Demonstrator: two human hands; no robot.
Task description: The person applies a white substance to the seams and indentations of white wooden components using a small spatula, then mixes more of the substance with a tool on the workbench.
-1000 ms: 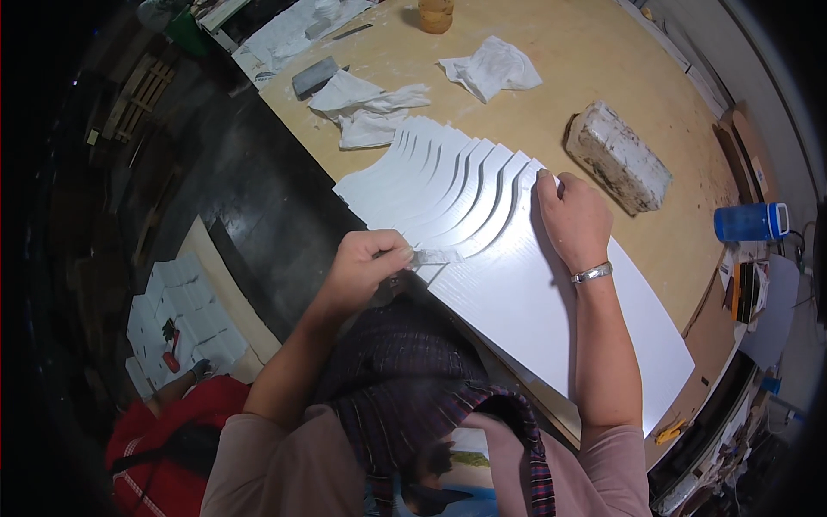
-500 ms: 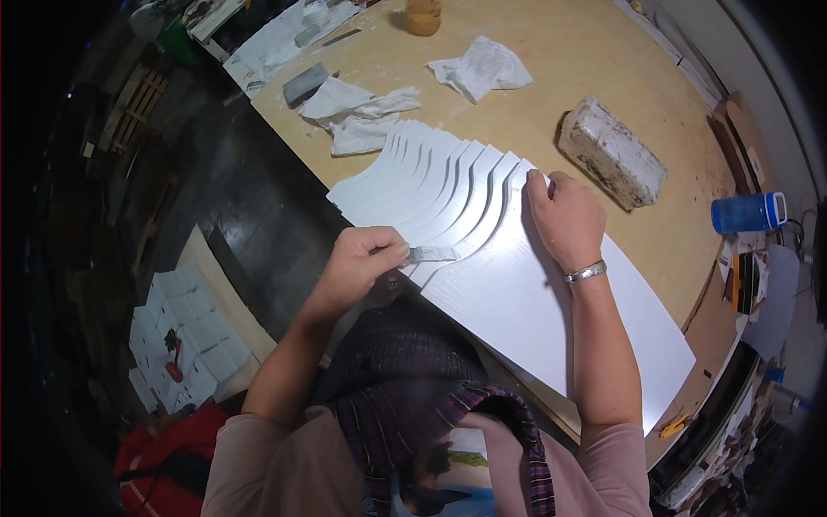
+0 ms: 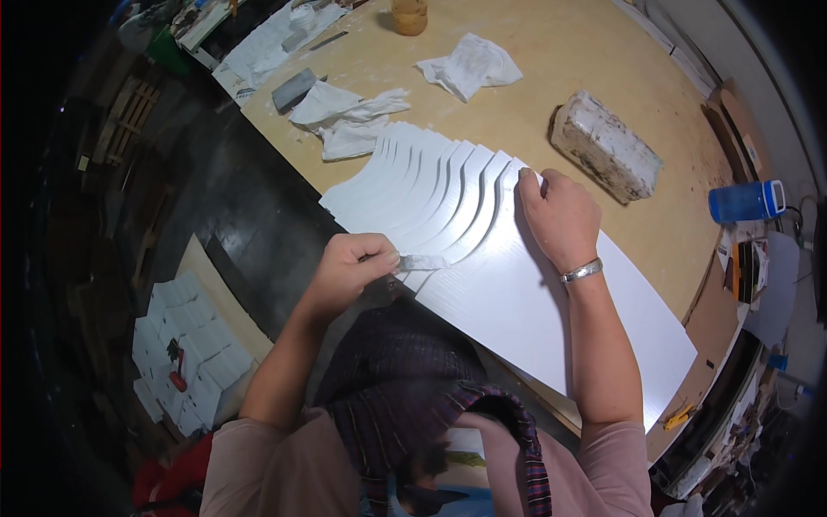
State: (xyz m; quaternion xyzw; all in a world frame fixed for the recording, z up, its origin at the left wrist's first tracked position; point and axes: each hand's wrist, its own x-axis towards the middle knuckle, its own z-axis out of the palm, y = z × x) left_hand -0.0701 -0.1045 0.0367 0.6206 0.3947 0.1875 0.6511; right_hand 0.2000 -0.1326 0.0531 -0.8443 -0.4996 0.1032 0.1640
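Note:
A stack of white curved panels [image 3: 422, 194] is fanned out on the table, their wavy edges overlapping like steps. The largest one, a white panel [image 3: 500, 284], lies nearest me and reaches to the lower right. My left hand [image 3: 351, 269] pinches a thin, flat grey strip [image 3: 424, 262] between thumb and fingers. The strip's free end rests at the near end of a panel's curved edge; its exact kind cannot be made out. At the far edge of the large panel, my right hand [image 3: 562, 215] is closed with the thumb on top. Its curled fingertips are hidden.
Crumpled white cloths [image 3: 472, 67] and a grey block [image 3: 294, 90] lie farther back. A wrapped, stained brick-like block [image 3: 606, 146] sits beyond my right hand. At the right stands a blue bottle [image 3: 746, 202]; an amber jar [image 3: 409, 15] is at the back. White pieces [image 3: 194, 349] lie low at left.
My left hand and the grey strip have shifted slightly left and down relative to the panels. The right hand keeps its hold on the large panel. The whole view has moved a little.

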